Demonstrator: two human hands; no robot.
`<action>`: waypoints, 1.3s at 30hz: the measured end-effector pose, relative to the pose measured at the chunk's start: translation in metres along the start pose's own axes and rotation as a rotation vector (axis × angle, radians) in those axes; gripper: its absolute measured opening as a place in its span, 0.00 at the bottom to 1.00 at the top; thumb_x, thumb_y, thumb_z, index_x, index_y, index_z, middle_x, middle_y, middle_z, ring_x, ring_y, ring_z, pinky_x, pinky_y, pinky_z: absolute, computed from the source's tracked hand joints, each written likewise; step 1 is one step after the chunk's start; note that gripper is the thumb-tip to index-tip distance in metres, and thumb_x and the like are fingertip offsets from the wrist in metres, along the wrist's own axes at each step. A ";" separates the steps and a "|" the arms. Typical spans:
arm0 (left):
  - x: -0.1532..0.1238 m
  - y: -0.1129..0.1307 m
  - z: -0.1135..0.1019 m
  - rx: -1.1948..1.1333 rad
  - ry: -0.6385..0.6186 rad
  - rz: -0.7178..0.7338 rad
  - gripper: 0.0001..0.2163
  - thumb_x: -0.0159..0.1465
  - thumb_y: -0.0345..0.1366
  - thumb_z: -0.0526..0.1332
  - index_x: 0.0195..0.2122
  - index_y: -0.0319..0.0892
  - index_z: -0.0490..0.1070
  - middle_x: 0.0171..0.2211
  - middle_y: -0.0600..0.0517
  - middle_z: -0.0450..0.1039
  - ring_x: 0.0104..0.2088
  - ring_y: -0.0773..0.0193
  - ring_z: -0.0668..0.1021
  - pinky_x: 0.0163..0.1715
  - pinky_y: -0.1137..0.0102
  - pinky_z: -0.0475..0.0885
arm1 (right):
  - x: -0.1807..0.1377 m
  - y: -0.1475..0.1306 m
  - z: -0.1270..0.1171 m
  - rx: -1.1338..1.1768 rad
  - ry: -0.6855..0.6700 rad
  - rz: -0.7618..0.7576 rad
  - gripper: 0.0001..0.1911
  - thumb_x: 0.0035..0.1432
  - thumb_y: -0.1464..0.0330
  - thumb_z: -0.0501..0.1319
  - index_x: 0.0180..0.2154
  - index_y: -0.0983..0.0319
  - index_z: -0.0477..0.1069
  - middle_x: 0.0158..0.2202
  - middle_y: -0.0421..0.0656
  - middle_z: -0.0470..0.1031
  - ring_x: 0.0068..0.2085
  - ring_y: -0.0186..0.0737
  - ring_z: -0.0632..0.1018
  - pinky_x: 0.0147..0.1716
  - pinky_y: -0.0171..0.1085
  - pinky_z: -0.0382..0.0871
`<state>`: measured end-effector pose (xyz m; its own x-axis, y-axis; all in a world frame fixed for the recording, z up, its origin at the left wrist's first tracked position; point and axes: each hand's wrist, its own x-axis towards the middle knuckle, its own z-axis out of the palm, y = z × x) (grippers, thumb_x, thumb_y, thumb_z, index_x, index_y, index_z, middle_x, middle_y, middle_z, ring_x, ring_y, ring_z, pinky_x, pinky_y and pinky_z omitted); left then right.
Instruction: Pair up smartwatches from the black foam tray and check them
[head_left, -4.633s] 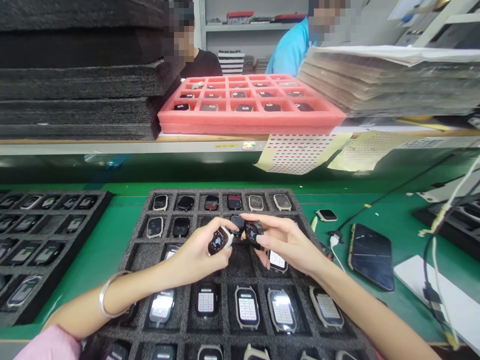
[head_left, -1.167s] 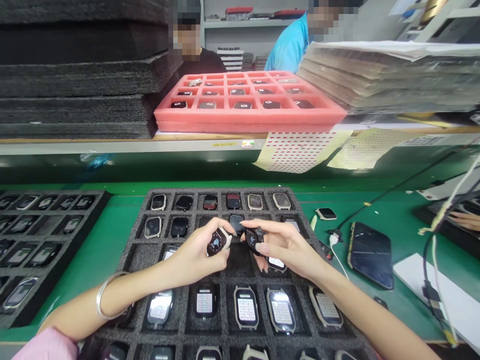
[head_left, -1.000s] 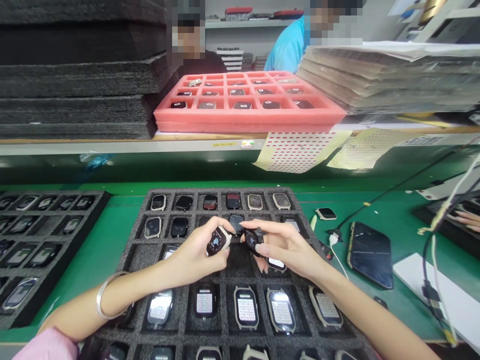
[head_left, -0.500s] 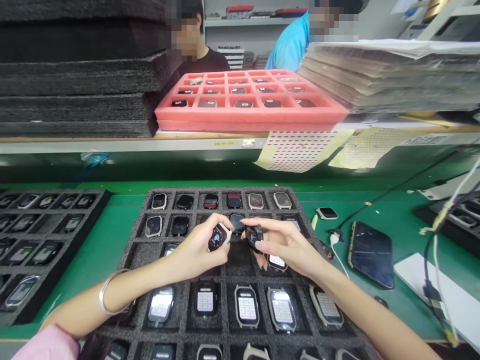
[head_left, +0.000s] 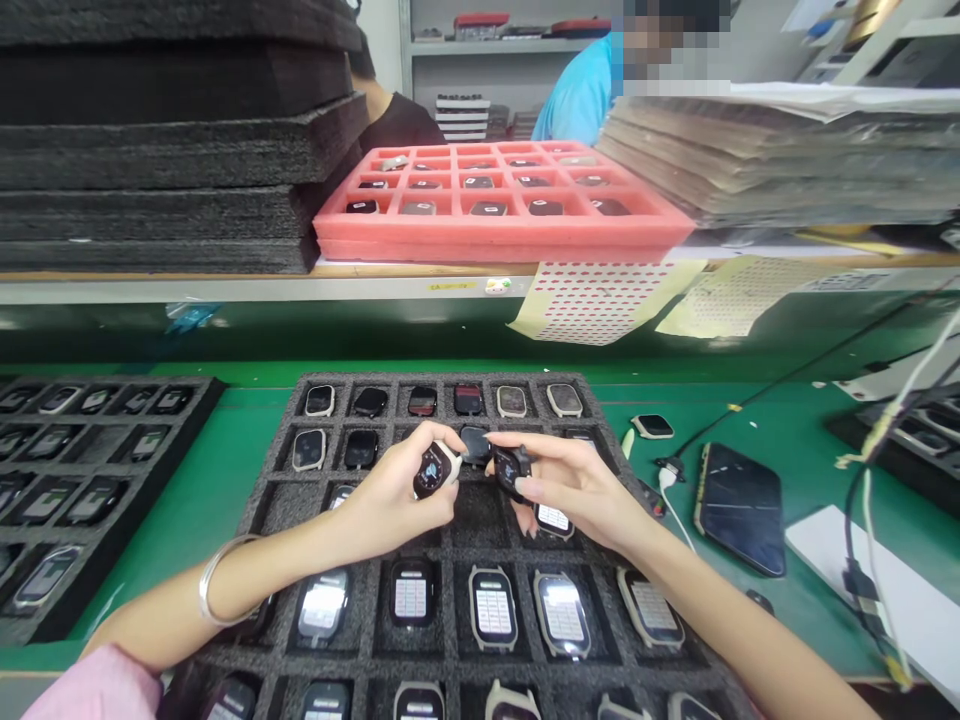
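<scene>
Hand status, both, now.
Left hand: closed, holding a pale-cased watch.
Right hand: closed, holding a black watch.

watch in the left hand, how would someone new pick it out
On the green bench, find the central dark foam tray. Above it, the left hand, silvery bangle on its wrist, holds the watch. Its pale case sets it apart from the black watch in the right hand.

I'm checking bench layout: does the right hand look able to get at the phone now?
Probably yes: nothing covers the phone, which lies right of the foam tray. But the right hand holds a black watch, so it may need emptying first.
</scene>
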<state>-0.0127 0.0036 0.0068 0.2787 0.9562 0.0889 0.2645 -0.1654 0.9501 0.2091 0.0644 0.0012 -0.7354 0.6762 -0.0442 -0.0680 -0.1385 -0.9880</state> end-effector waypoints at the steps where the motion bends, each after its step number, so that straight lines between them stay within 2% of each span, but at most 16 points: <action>1: 0.000 0.001 0.000 0.010 0.000 0.005 0.13 0.58 0.26 0.56 0.44 0.43 0.60 0.31 0.56 0.62 0.30 0.67 0.66 0.31 0.74 0.63 | 0.000 0.000 0.000 0.003 -0.006 -0.005 0.24 0.57 0.67 0.65 0.55 0.63 0.67 0.35 0.47 0.77 0.23 0.35 0.76 0.24 0.34 0.71; 5: 0.002 0.002 -0.001 0.051 -0.007 0.004 0.12 0.59 0.27 0.55 0.44 0.43 0.60 0.33 0.55 0.63 0.32 0.67 0.67 0.33 0.73 0.63 | 0.000 0.000 0.000 0.014 -0.029 -0.009 0.24 0.58 0.68 0.64 0.56 0.63 0.66 0.34 0.46 0.77 0.23 0.34 0.76 0.24 0.33 0.71; 9: 0.003 -0.003 -0.001 0.026 0.008 -0.022 0.14 0.60 0.28 0.57 0.47 0.43 0.60 0.36 0.53 0.64 0.34 0.66 0.68 0.34 0.72 0.65 | 0.003 -0.001 0.001 0.077 -0.055 -0.013 0.26 0.59 0.67 0.62 0.59 0.62 0.62 0.39 0.48 0.76 0.26 0.36 0.78 0.26 0.35 0.72; 12: 0.005 -0.011 0.001 -0.115 -0.007 -0.073 0.18 0.59 0.30 0.59 0.50 0.45 0.58 0.38 0.53 0.64 0.32 0.67 0.70 0.31 0.72 0.68 | 0.005 -0.002 0.004 0.136 -0.045 0.011 0.27 0.59 0.67 0.61 0.59 0.63 0.60 0.43 0.51 0.75 0.29 0.40 0.79 0.25 0.36 0.73; 15: 0.007 -0.015 0.003 -0.317 -0.025 -0.131 0.20 0.59 0.30 0.58 0.52 0.45 0.57 0.37 0.53 0.63 0.30 0.67 0.71 0.29 0.71 0.71 | 0.007 -0.003 0.006 0.134 0.009 0.052 0.21 0.59 0.69 0.60 0.54 0.64 0.64 0.42 0.51 0.76 0.28 0.40 0.80 0.23 0.34 0.73; 19: 0.011 -0.014 0.004 -0.461 -0.014 -0.158 0.18 0.59 0.31 0.56 0.51 0.42 0.59 0.38 0.49 0.66 0.38 0.61 0.72 0.34 0.67 0.75 | 0.008 -0.002 0.006 0.119 0.091 0.068 0.21 0.58 0.69 0.60 0.53 0.64 0.65 0.37 0.49 0.77 0.24 0.39 0.79 0.19 0.33 0.72; 23: 0.013 -0.011 0.004 -0.490 -0.025 -0.179 0.17 0.60 0.31 0.55 0.51 0.40 0.60 0.41 0.48 0.68 0.39 0.60 0.72 0.37 0.64 0.75 | 0.007 -0.001 0.006 0.102 0.124 0.071 0.23 0.58 0.69 0.60 0.55 0.65 0.63 0.36 0.49 0.78 0.23 0.40 0.79 0.17 0.32 0.71; 29: 0.012 -0.010 0.004 -0.495 -0.023 -0.189 0.17 0.60 0.31 0.55 0.50 0.40 0.61 0.41 0.47 0.68 0.39 0.60 0.72 0.37 0.63 0.76 | 0.007 0.001 0.005 0.099 0.122 0.056 0.22 0.59 0.69 0.61 0.54 0.65 0.64 0.35 0.48 0.78 0.22 0.39 0.79 0.16 0.31 0.71; 39: 0.011 -0.011 0.005 -0.514 -0.040 -0.171 0.15 0.60 0.30 0.56 0.50 0.42 0.62 0.40 0.48 0.69 0.39 0.61 0.72 0.37 0.64 0.75 | 0.006 0.002 0.005 0.015 0.131 0.047 0.22 0.59 0.67 0.61 0.54 0.64 0.64 0.39 0.50 0.78 0.21 0.36 0.78 0.15 0.30 0.70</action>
<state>-0.0074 0.0147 -0.0038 0.3091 0.9475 -0.0819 -0.1734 0.1408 0.9747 0.2010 0.0649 -0.0003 -0.6441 0.7570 -0.1098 -0.0467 -0.1822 -0.9821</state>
